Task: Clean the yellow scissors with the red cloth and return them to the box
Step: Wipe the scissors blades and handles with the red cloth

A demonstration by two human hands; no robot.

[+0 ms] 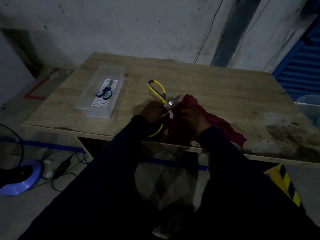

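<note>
The yellow scissors are spread wide open above the table's near edge. One yellow handle loop points away from me, the other handle hangs down below my left hand, which grips them near the pivot. My right hand bunches the red cloth against a shiny blade; the blade tip pokes out past the cloth. The clear plastic box lies on the table's left side, well apart from both hands.
A blue-handled pair of scissors rests in the box on a wavy white liner. The wooden table is stained at the right. A fan base and cables lie on the floor at left. A pale tub sits at the right edge.
</note>
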